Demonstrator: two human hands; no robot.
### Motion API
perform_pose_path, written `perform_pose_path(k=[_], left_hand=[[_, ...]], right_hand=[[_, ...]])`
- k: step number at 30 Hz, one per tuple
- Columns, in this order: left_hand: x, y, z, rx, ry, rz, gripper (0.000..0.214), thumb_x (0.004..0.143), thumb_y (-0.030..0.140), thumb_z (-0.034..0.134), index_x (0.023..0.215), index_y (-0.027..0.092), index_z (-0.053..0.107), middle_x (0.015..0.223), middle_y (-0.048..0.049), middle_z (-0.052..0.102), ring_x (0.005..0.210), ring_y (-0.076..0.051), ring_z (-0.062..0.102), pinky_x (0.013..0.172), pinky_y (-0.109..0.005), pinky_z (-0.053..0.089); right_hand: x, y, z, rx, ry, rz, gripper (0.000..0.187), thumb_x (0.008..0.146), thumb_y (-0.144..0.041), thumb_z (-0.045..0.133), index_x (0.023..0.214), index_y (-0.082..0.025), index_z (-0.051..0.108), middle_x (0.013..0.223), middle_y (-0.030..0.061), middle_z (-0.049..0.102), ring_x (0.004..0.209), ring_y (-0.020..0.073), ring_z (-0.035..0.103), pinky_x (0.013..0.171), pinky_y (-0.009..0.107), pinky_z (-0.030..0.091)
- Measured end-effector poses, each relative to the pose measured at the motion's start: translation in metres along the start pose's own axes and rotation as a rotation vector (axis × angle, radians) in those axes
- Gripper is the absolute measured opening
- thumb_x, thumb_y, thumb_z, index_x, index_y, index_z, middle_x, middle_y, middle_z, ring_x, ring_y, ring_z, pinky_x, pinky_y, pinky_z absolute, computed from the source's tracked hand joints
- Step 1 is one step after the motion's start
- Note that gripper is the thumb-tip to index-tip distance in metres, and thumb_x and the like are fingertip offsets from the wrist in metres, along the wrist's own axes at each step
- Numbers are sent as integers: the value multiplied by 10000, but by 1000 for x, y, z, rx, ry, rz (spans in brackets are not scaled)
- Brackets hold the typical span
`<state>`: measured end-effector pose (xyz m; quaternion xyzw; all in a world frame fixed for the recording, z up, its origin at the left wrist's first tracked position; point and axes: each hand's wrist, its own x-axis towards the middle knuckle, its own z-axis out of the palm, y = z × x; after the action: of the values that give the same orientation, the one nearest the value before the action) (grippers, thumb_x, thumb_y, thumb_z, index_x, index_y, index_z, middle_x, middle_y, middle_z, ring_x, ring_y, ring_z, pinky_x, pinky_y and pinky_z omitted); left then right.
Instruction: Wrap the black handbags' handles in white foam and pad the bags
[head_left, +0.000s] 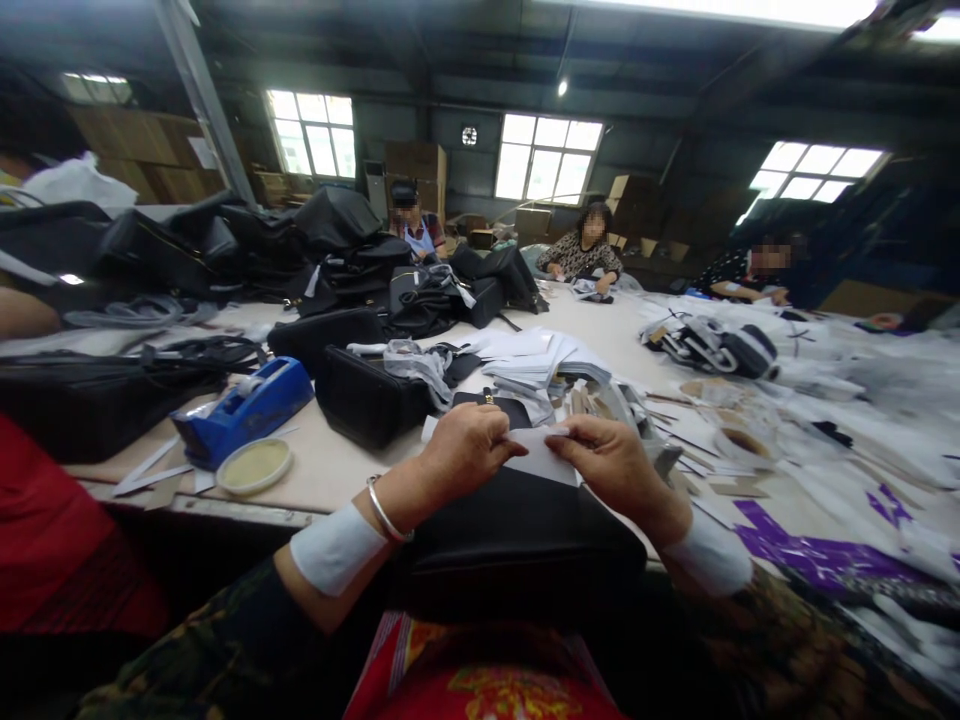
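My left hand (469, 450) and my right hand (611, 465) both pinch a small white paper piece (541, 455) between thumb and fingers, held just above a black bag (517, 540) that rests on my lap against the table edge. A silver bangle circles my left wrist, and white bands wrap both forearms. The fingers of both hands are closed on the paper.
A blue tape dispenser (244, 405) and a round shallow dish (253, 465) sit at the left. A black handbag (371, 395), stacked white papers (532, 365) and piles of black bags (247, 250) cover the table. Three other people sit at the far side. Purple-printed plastic (810, 555) lies at the right.
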<state>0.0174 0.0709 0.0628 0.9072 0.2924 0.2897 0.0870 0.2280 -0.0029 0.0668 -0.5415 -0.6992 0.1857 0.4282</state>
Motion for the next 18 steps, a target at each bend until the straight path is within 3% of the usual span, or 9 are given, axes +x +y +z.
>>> perform_pose_path(k=[2, 4, 6, 7, 9, 12, 15, 18], left_hand=[[-3, 8, -6, 9, 92, 30, 232, 800, 393, 746, 820, 180, 655, 901, -73, 667, 888, -219, 616, 822, -319, 451], [-7, 21, -13, -5, 257, 11, 314, 788, 399, 749, 979, 166, 660, 1054, -119, 651, 1043, -267, 587, 932, -372, 441], [-9, 35, -20, -88, 327, -103, 315, 813, 453, 701, 932, 164, 661, 963, -107, 654, 965, -254, 599, 875, -362, 470], [-10, 41, -22, -175, 278, -184, 314, 827, 484, 667, 841, 171, 656, 839, -77, 647, 846, -225, 607, 786, -334, 488], [-8, 50, -23, -428, 66, -372, 396, 831, 547, 617, 683, 180, 610, 631, -20, 576, 636, -165, 565, 601, -277, 465], [-1, 51, -15, -848, -168, -662, 430, 780, 586, 634, 683, 169, 596, 616, -5, 557, 600, -141, 561, 512, -233, 445], [3, 43, -5, -1135, -151, -802, 307, 714, 439, 726, 756, 159, 608, 691, -8, 580, 640, -122, 564, 541, -222, 467], [1, 37, 2, -1234, -103, -754, 198, 676, 283, 727, 716, 147, 590, 632, 18, 549, 567, -84, 510, 553, -210, 437]], right_hand=[[0, -1, 1, -71, 56, -50, 207, 880, -359, 634, 800, -188, 717, 709, 20, 675, 652, 166, 601, 601, 275, 461], [0, -3, 2, -161, 112, -122, 171, 888, -310, 618, 810, -189, 711, 725, 30, 678, 675, 173, 612, 638, 287, 461], [1, -5, 3, -259, 161, -206, 153, 892, -260, 594, 798, -188, 692, 722, 38, 667, 695, 179, 615, 663, 295, 455], [1, -6, 4, -309, 175, -243, 151, 892, -239, 580, 793, -188, 683, 722, 42, 659, 703, 182, 613, 671, 297, 451], [1, -9, 6, -410, 186, -297, 159, 894, -213, 557, 782, -187, 667, 723, 48, 643, 702, 181, 601, 671, 294, 440], [-1, -15, 10, -572, 157, -346, 200, 905, -199, 524, 755, -177, 655, 714, 53, 612, 677, 177, 570, 651, 295, 413], [-5, -18, 14, -609, 105, -369, 217, 907, -174, 495, 779, -164, 671, 742, 65, 611, 703, 185, 570, 672, 307, 412], [-5, -17, 12, -342, -3, -293, 171, 883, -186, 536, 945, -152, 692, 858, 75, 661, 799, 192, 609, 732, 307, 453]])
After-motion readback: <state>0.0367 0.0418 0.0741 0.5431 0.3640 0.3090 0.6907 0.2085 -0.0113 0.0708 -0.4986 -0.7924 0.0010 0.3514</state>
